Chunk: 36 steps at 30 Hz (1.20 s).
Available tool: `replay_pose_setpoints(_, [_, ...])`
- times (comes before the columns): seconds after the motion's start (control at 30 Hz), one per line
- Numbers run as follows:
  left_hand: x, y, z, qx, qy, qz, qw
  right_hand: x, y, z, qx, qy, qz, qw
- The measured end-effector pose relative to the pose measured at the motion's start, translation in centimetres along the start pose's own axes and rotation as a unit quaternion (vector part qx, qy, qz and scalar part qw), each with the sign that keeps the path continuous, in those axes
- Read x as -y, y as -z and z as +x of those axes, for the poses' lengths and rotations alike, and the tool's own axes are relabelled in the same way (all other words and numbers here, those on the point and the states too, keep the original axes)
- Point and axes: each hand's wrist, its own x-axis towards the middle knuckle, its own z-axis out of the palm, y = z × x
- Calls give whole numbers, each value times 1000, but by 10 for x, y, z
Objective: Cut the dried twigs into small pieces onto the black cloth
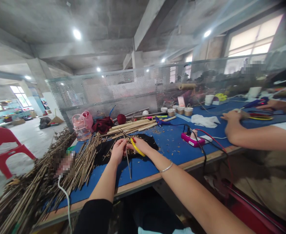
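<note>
My left hand (118, 150) is closed around a thin dry stick (128, 159) that hangs down over the blue table (172, 143). My right hand (140, 145) grips a yellow-handled cutter (136, 148) right against the same stick, the two hands almost touching. Both work above a black cloth (103, 152) littered with shavings. A silver bangle (166, 167) circles my right wrist.
A big heap of dry twigs (35, 185) covers the table's left end. Thicker peeled sticks (130, 126), a pink bag (82, 125), a pink power strip (193, 139) with cables and small baskets (182, 111) lie beyond. Another person's arms (255, 133) work at right. A mesh screen (113, 87) backs the table.
</note>
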Motion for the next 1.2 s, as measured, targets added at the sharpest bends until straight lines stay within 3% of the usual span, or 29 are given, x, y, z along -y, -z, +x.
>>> replay_pose_setpoints(0.33, [2,2,2,15,-5,17,1000,5,2,-3,-13,-3,31,999])
replay_pose_setpoints(0.53, [3,3,2,9,-10,28,1000,6,2,-2,20,-1,64,998])
replay_pose_setpoints(0.97, [1,5,3,-38,8,27,999,9,5,-4,-8,-23,-30,999])
replay_pose_setpoints(1.2, [1,4,2,-4,0,14,1000,5,2,-3,10,5,-13,1000])
